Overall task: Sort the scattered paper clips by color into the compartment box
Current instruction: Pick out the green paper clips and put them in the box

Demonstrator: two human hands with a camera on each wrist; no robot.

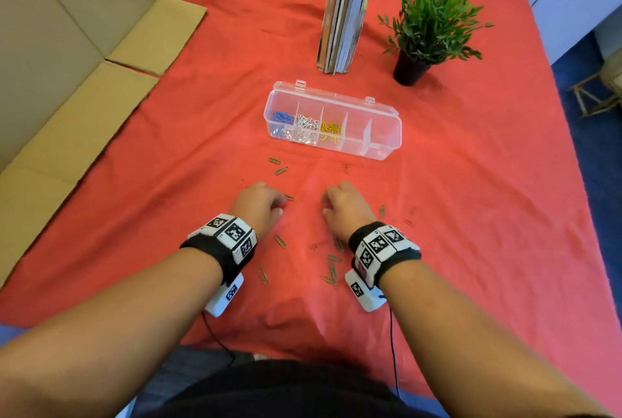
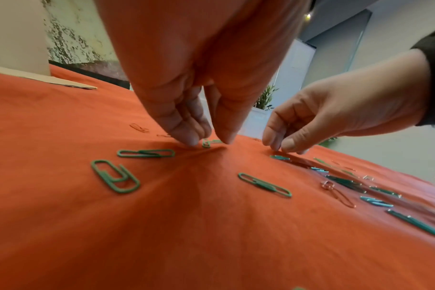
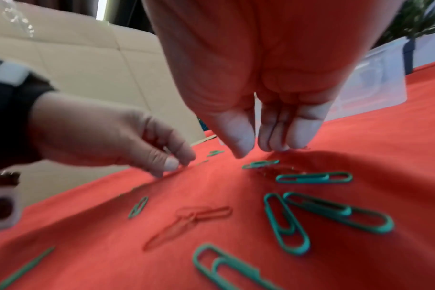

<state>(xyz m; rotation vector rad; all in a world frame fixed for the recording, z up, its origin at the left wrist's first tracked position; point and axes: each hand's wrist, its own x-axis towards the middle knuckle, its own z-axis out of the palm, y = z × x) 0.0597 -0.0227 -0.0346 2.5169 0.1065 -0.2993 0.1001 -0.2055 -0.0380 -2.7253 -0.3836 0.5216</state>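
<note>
Bright even light, soft shadows, wide-angle edge bending (right wrist view blurred)

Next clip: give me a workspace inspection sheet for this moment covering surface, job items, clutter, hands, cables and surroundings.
Surface: red cloth, creased near the hands.
Job's things: clear compartment box, lid open; blue, white and yellow clips fill three compartments, the two right ones look empty. Green clips and faint red clips lie loose on the cloth.
Clutter: upright books, potted plant.
Hands: left hand pinches at a green clip lying on the cloth; right hand has fingertips at the cloth, a hold cannot be told.
Cables: black cable from each wrist camera.
Surroundings: flattened cardboard at left, blue floor at right.
</note>
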